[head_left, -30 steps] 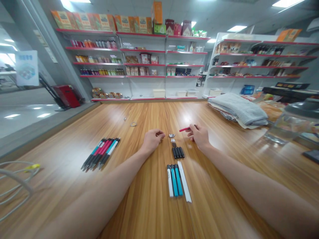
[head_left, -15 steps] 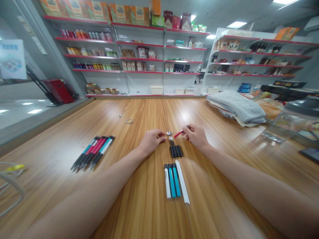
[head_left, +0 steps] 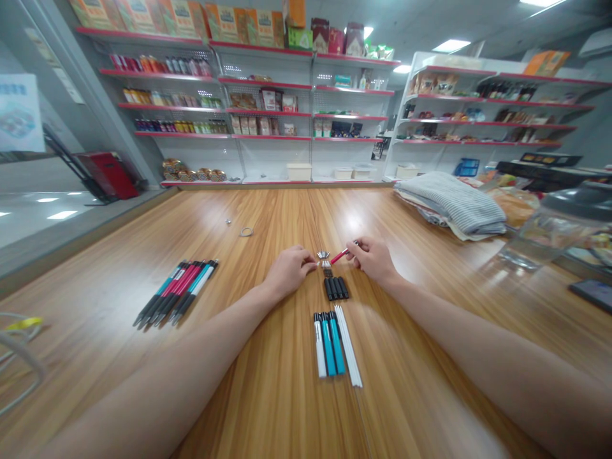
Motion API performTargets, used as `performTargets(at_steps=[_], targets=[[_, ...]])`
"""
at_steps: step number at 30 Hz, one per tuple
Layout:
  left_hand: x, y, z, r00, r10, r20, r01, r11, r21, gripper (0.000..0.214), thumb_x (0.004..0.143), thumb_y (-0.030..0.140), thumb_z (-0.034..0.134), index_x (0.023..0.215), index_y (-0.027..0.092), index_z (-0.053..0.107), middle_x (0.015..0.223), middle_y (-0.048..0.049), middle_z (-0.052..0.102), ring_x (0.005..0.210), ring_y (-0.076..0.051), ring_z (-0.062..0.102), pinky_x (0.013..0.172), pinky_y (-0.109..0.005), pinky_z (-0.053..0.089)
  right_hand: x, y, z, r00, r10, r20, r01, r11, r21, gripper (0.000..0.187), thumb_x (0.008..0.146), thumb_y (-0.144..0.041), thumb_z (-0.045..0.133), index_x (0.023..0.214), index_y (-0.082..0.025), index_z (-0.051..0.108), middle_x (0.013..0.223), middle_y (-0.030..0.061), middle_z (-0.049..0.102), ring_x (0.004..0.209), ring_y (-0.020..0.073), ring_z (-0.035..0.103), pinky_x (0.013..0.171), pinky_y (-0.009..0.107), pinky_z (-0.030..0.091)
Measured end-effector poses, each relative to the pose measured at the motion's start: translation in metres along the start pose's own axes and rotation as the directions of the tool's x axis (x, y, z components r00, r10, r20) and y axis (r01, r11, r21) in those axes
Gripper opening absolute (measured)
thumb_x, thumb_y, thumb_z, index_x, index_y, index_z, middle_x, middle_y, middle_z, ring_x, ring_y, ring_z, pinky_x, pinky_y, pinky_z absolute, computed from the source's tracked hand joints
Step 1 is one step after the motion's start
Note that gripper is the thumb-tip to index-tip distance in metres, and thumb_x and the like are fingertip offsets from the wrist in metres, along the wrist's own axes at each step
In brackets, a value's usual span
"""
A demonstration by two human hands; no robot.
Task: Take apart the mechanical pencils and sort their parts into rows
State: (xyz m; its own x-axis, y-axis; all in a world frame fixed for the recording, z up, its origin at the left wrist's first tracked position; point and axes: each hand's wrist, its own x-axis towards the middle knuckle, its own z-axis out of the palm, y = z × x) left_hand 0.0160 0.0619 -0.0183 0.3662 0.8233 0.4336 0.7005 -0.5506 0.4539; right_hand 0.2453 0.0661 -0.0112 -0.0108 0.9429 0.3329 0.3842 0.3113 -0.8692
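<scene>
My right hand (head_left: 371, 258) is closed round a red pen barrel (head_left: 340, 256), its free end pointing left and down toward small parts. My left hand (head_left: 289, 270) is pinched at the fingertips, beside the same parts; a pale speck shows there, too small to name. Between the hands lie silver pen tips (head_left: 324, 255), small white pieces (head_left: 326, 264) and dark springs or clips (head_left: 327, 272). Nearer me sit several black rubber grips (head_left: 336, 288) in a row. Below them lie a white barrel (head_left: 320, 347), two teal barrels (head_left: 332, 344) and several thin white refills (head_left: 349, 347).
Several assembled pens (head_left: 176, 293) lie side by side at the left. A metal ring (head_left: 246, 232) rests farther back. At the right are folded striped cloth (head_left: 454, 203), a clear jug (head_left: 535, 236) and a phone (head_left: 593, 294). A cable (head_left: 29, 370) loops at the left edge.
The view has shifted slightly. Both hands stay in nearly the same place, the right still holding the red pen barrel, and the laid-out parts look the same.
</scene>
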Motion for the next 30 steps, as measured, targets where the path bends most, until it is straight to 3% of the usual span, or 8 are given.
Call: performTargets(at_steps=[30], targets=[[-0.0052,0.0093,-0.0019,0.999,0.011,0.042,-0.014,0.998,0.055,0.026,0.088,0.037,0.048,0.094,0.024,0.070,0.090,-0.0055,0.059,0.082,-0.018,0.059,0.077,-0.029,0.045,-0.0009,-0.0016,0.0013,1.000,0.000,0.028,0.000,1.000,-0.004,0.034,0.080,-0.049,0.056,0.071,-0.016,0.059,0.062,0.0030,0.067,0.042,0.0099,0.054,0.040,0.020,0.040]])
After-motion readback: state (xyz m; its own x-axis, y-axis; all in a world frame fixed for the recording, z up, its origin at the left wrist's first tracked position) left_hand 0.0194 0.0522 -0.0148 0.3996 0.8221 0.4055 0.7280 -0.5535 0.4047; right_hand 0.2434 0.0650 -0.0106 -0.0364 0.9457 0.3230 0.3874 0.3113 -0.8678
